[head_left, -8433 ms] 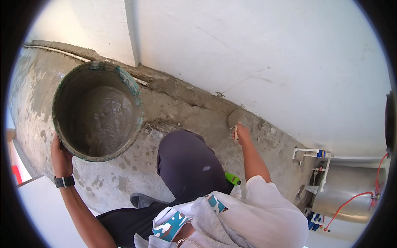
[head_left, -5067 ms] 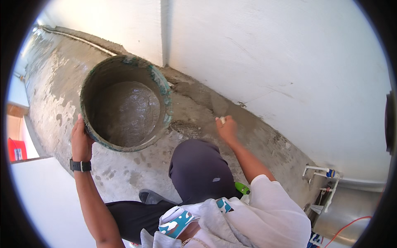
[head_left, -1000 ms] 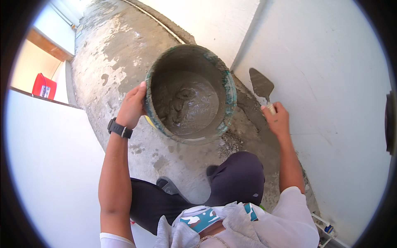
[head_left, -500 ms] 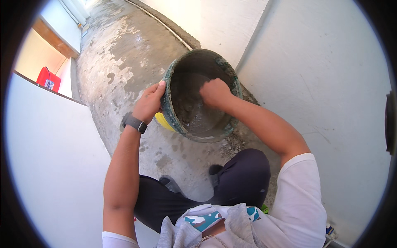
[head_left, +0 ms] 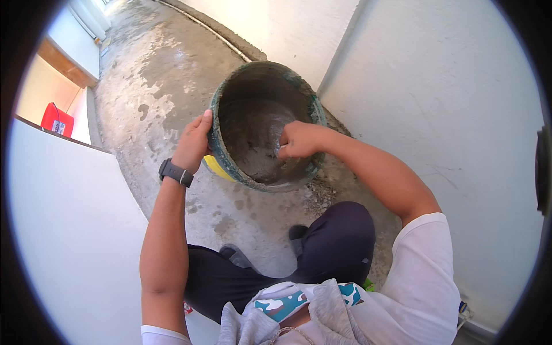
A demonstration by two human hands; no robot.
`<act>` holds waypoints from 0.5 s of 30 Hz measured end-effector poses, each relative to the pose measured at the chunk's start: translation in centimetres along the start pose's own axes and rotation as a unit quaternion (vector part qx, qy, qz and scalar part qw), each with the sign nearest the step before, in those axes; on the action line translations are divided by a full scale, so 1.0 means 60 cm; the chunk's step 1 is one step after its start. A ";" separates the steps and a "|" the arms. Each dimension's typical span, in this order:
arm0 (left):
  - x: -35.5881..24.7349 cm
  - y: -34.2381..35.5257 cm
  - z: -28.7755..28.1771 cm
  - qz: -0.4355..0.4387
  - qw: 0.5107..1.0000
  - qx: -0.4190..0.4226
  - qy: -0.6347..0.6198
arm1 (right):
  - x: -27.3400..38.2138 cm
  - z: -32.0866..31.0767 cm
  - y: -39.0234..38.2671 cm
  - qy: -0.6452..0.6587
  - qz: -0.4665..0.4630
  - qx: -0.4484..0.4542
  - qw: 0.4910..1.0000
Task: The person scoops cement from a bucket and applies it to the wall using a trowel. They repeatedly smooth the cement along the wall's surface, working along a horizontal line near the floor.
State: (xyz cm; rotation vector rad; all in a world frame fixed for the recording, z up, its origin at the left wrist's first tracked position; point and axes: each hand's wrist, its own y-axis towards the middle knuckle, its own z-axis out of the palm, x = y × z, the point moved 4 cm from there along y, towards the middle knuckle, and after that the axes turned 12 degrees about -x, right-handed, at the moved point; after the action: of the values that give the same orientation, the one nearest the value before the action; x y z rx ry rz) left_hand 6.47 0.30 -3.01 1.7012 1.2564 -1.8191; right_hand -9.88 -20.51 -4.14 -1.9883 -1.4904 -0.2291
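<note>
A dark green bucket (head_left: 260, 82) crusted with grey mortar leans tilted, its mouth toward me. My left hand (head_left: 194, 141) grips its left rim, thumb on top and fingers behind the outer wall. Inside the mouth, my right hand (head_left: 300, 140) is closed in a fist above the wet grey mortar (head_left: 253, 135). A small pale bit shows at its fingers, but what it holds is mostly hidden. Below my left hand a yellow patch (head_left: 218, 168) shows on the bucket's outside.
A white wall (head_left: 437, 115) rises close on the right, and a low white wall (head_left: 69, 195) stands on the left. A red container (head_left: 57, 119) sits beyond it. Gravelly crumbs (head_left: 319, 194) lie by the bucket; a pale pipe (head_left: 201, 26) runs along the wet concrete floor (head_left: 155, 75).
My right fist has shifted lower within the bucket and turned slightly. The bucket and my left hand appear a little farther left and up in view, with the left grip kept.
</note>
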 end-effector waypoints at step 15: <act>0.013 0.029 -0.030 -0.016 0.999 -0.001 -0.047 | -0.172 -0.161 -0.195 0.084 0.142 -0.164 0.973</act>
State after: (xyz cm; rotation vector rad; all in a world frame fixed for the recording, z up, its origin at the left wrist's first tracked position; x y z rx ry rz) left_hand 8.70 0.99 -4.17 1.5840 1.2539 -1.8914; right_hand -21.88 -32.53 2.82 -2.3484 -1.0992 -0.5351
